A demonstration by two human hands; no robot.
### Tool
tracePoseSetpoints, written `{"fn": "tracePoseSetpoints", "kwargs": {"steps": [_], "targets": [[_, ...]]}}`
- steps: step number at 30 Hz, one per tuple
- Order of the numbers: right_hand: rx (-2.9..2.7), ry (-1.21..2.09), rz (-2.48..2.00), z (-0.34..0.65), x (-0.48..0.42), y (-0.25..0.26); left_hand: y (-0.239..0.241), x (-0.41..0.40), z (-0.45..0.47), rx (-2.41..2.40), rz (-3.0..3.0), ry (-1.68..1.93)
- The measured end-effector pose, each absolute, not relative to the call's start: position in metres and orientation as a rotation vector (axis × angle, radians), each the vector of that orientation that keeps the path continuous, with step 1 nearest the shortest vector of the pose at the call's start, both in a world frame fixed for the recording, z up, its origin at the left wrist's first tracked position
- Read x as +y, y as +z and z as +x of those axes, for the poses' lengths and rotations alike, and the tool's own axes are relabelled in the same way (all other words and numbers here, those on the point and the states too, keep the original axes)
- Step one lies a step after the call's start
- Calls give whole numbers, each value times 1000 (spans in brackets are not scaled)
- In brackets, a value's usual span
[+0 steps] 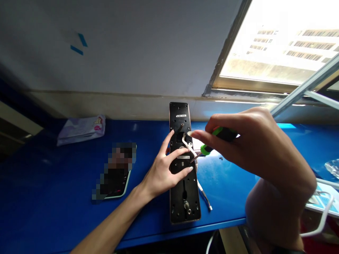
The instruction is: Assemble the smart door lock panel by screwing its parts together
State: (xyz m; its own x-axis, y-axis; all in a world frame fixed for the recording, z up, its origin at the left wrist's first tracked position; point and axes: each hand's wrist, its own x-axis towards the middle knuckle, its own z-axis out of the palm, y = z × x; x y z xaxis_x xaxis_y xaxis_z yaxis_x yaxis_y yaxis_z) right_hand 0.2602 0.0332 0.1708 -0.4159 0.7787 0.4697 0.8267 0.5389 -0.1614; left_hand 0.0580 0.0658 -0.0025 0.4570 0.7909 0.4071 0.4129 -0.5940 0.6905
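A long black door lock panel point(184, 190) lies back side up on the blue table, with small labels, holes and two metal posts. My left hand point(166, 167) rests across its middle, fingers spread over the surface and the middle fingertip beside the white cable. In my right hand point(238, 141) is a green and black screwdriver point(207, 149), held tilted. Its tip meets the panel near the right edge, below the left hand's middle finger. The white cable point(200, 185) comes out of the square opening and runs down the right side to a small plug.
A phone point(116, 173) lies to the left on the table point(148, 218). Behind it is a pale plastic packet point(82, 128). Several small dark screws point(221, 158) sit right of the panel. The wall and a window point(280, 46) rise at the back; a metal bar point(304, 86) slants at right.
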Motion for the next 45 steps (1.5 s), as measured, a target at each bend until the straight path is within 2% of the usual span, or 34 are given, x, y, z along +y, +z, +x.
{"fn": "tracePoseSetpoints", "kwargs": {"steps": [26, 36, 45], "targets": [[-2251, -106, -1225, 255, 50, 163, -10, 85, 70, 1178, 2077, 1107], [-2330, 174, -1164, 265, 43, 168, -13, 81, 67, 1162, 2064, 1072], [-2221, 69, -1221, 263, 55, 163, -14, 78, 64, 1173, 2067, 1048]]}}
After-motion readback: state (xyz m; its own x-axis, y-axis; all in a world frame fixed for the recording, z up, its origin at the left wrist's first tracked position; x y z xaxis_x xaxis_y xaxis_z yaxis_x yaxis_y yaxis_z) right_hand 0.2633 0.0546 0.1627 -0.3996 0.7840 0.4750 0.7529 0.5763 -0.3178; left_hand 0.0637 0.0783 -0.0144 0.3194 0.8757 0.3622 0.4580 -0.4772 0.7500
